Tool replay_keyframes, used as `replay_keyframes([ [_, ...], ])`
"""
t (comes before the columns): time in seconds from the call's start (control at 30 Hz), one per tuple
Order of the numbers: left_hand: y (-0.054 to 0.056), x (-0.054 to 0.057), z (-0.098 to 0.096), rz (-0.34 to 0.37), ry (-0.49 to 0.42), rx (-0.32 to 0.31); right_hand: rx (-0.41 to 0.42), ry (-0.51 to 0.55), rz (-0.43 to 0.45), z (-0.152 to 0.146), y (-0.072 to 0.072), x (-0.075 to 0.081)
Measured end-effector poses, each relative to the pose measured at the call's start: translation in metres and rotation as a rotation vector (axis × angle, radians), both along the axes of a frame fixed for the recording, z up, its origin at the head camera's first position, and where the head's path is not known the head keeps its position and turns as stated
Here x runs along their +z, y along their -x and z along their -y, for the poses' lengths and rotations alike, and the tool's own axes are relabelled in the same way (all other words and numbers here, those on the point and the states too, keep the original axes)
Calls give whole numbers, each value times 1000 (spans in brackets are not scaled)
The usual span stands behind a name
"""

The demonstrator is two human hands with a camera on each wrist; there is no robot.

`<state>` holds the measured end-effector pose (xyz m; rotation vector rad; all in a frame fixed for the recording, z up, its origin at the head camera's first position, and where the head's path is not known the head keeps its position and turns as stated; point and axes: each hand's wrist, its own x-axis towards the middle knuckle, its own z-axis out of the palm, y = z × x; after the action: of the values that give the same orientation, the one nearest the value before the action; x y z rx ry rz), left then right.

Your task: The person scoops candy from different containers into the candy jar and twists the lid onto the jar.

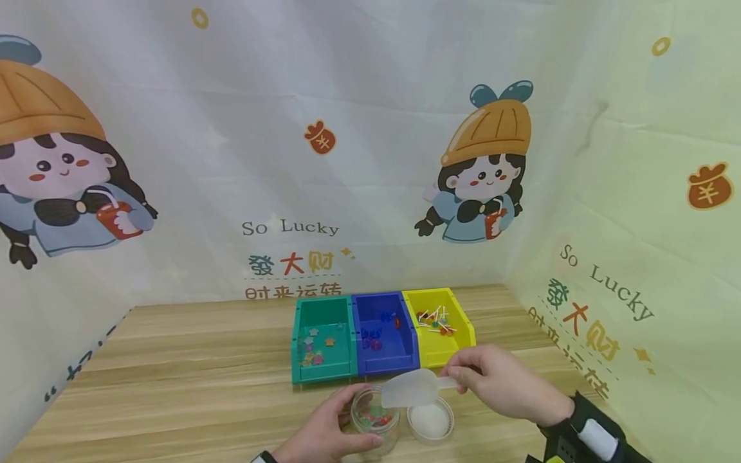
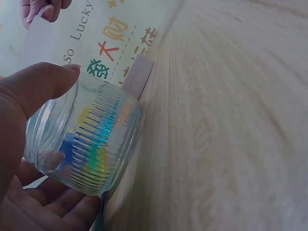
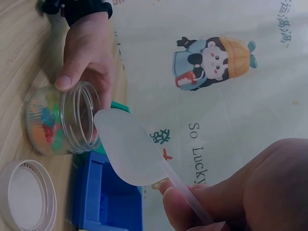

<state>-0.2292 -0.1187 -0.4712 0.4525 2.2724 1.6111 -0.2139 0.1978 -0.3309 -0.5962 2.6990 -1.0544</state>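
My left hand (image 1: 331,429) grips a clear ribbed jar (image 2: 110,130), thumb on one side and fingers round the other. The jar stands upright on the table without a lid, with small colourful pieces (image 3: 50,122) inside. Between thumb and fingers, my right hand (image 1: 502,384) pinches the thin handle of a translucent white scoop (image 3: 127,147). The scoop's blade hangs over the jar's mouth, its tip near the rim in the right wrist view. Beside the jar, on its right, lies a white round lid (image 1: 430,419).
Behind the hands stand three joined bins: a green bin (image 1: 296,344) with star-shaped pieces, a blue bin (image 1: 415,360) with dark blue and purple pieces, and a yellow bin (image 1: 467,331) with white-stemmed pieces. A printed curtain (image 1: 370,167) rises behind the wooden table (image 1: 191,373).
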Motion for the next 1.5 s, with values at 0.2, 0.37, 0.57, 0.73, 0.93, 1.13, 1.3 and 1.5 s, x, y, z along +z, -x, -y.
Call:
replay_keyframes([
  [0.2,0,-1,1,6,-17,-4,-3,17,7,-2,0,-2],
  [0.37,0,0,1,7,-6,-1,-10,26,0,-3,-1,-3],
  [0.57,0,0,0,8,2,0,-5,40,-4,-4,-1,-5],
  [0.73,1,-1,0,-7,4,-4,8,55,1,-5,-1,-6],
  [0.93,-1,0,0,-35,-22,-17,12,61,2,-7,-1,-7],
  [1.13,-3,7,1,-44,-11,-8,6,74,-9,-7,-1,-5],
  [1.3,-2,12,5,-13,-17,7,-17,78,-17,-8,-3,-3],
  [1.5,-3,16,8,-51,-49,11,-35,85,-43,-11,-2,-3],
])
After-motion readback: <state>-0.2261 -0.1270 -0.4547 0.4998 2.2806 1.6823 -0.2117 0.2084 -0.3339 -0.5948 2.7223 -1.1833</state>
